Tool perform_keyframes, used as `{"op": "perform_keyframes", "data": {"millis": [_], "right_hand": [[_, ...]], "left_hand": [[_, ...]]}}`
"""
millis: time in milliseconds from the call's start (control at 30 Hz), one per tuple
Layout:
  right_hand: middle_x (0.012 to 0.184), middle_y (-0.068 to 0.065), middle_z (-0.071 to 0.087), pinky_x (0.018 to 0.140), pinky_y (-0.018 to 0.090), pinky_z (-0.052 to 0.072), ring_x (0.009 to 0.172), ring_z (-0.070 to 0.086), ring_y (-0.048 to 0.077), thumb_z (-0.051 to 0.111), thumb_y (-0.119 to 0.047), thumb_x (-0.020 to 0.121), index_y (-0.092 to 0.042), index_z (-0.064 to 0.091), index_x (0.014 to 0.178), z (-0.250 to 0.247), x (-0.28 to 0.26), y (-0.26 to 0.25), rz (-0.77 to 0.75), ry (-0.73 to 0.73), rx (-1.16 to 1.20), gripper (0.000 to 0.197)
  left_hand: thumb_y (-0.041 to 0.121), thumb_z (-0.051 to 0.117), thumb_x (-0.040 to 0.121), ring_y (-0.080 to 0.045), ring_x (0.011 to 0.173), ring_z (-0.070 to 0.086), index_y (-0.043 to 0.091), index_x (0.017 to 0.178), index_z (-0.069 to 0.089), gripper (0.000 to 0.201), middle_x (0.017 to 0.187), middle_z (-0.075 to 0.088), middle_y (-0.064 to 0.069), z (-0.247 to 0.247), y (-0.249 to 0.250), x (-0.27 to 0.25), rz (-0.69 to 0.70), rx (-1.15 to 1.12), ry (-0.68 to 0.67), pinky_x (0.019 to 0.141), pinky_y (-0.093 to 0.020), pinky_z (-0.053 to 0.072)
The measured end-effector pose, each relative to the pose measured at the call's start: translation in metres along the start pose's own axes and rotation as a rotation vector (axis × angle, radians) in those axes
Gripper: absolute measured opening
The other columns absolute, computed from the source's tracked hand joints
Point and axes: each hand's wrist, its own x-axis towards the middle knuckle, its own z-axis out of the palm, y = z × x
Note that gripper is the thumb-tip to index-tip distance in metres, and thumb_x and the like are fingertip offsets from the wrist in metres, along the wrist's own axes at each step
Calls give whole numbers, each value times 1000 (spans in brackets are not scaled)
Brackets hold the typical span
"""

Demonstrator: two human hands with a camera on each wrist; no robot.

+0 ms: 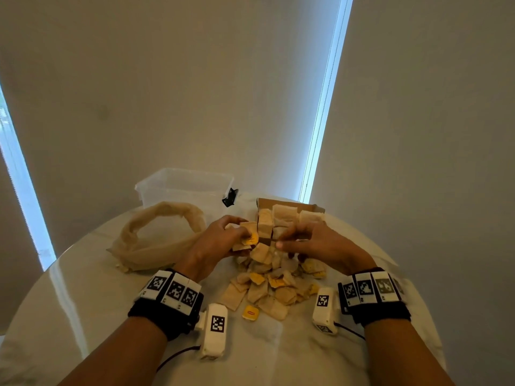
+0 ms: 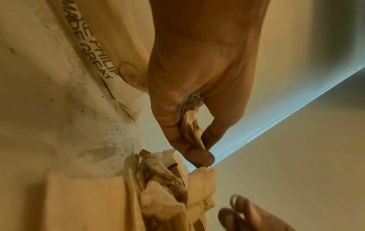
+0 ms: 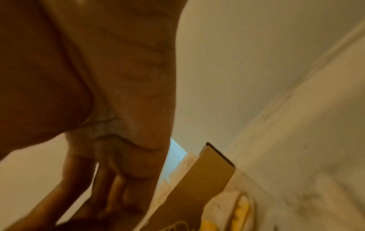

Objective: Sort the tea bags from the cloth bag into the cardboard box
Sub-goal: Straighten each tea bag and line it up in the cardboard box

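At the far left of the round white table (image 1: pixel 83 302), a limp cloth bag (image 1: pixel 156 240) is seen lying on its side, its mouth held open in a loop. Behind it, a clear plastic tub (image 1: pixel 184 188) is set near the table's far edge, with a small black clip (image 1: pixel 230 196) just beside its right corner. To the right of the bag, the left hand (image 1: pixel 220 240) is curled, and a few tea bags (image 1: pixel 249 237) with a yellow tag are pinched between its thumb and fingers; in the left wrist view the paper of a bag (image 2: pixel 192 131) is shown pressed between thumb and forefinger. Directly beside that hand, the cardboard box (image 1: pixel 289 215) is stood on the table, and upright tea bags are packed in it so that their tops rise above its rim. Below the box, between the two forearms, a loose heap of tea bags (image 1: pixel 276 285) is spread on the table, and a single yellow tag (image 1: pixel 250 312) is lying at its near edge. Further right, the right hand (image 1: pixel 315 243) is held against the front of the box, its fingers bent onto the tea bags there; whether anything is actually gripped by it cannot be told. In the right wrist view the box's brown side wall (image 3: pixel 199 184) is visible just beside the fingers (image 3: pixel 134 187), though that picture is blurred.
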Motion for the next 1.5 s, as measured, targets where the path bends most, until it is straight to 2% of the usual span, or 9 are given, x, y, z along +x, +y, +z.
{"op": "perform_keyframes", "data": {"millis": [100, 267, 467, 567, 667, 833, 900, 1067, 1500], "right_hand": [[107, -6, 77, 82, 25, 60, 96, 73, 14, 89, -36, 83, -25, 79, 109, 0, 0, -4, 102, -169, -257, 30], [115, -3, 77, 92, 32, 64, 102, 75, 16, 86, -9, 86, -20, 77, 112, 3, 2, -5, 136, -270, -320, 29], [107, -6, 79, 83, 29, 63, 100, 75, 13, 80, -12, 93, -24, 77, 113, 8, 9, -1, -67, 70, -82, 24], [110, -5, 80, 86, 34, 64, 105, 76, 17, 80, -17, 94, -23, 75, 118, 19, 14, 0, -93, 144, 48, 25], [118, -5, 79, 95, 43, 64, 109, 75, 18, 78, -23, 96, -23, 72, 126, 24, 17, 0, -81, 146, 105, 31], [117, -5, 79, 98, 46, 62, 109, 75, 18, 81, -30, 93, -26, 70, 130, 23, 16, 1, -67, 156, 119, 38], [116, -4, 79, 98, 47, 62, 106, 76, 19, 81, -31, 93, -27, 70, 129, 23, 15, 1, -65, 159, 123, 38], [112, 1, 81, 101, 51, 60, 105, 77, 22, 78, -33, 95, -23, 72, 127, 23, 15, 1, -76, 223, 203, 34], [110, 3, 81, 101, 49, 61, 104, 78, 22, 83, -20, 91, -18, 73, 124, 22, 17, 2, -60, 249, 276, 35]], "left_hand": [[8, 63, 100, -22, 92, 75, 25, 122, 70, 28, 106, 73, -12, -1, 1, -2, 5, 29, -47, 73, -29, 63], [10, 58, 103, -13, 89, 72, 25, 109, 80, 28, 102, 77, -2, 1, 0, -1, 27, 97, -90, 74, -27, 60], [10, 52, 106, -19, 107, 70, 22, 108, 84, 34, 108, 80, 1, 4, 0, -1, -29, 138, -110, 92, -38, 61], [33, 72, 98, -20, 117, 69, 24, 109, 84, 19, 114, 79, 2, 6, -2, 1, -57, 160, -169, 101, -42, 60], [70, 82, 74, -14, 117, 70, 31, 112, 82, 55, 115, 79, 8, 4, -6, 4, -30, 277, -223, 104, -41, 58], [87, 77, 65, -18, 113, 73, 31, 118, 80, 77, 116, 79, 4, 1, -7, 3, -39, 258, -257, 101, -43, 60], [84, 78, 68, -19, 113, 73, 31, 117, 80, 72, 116, 79, 3, 1, -4, -1, -36, 260, -264, 99, -41, 60], [45, 84, 85, -16, 96, 77, 20, 106, 83, 33, 100, 82, -1, 4, -2, -4, 14, 252, -257, 83, -29, 58], [44, 79, 91, -17, 105, 76, 22, 112, 82, 30, 105, 81, 2, 1, -7, 3, -13, 247, -219, 99, -40, 60]]}}
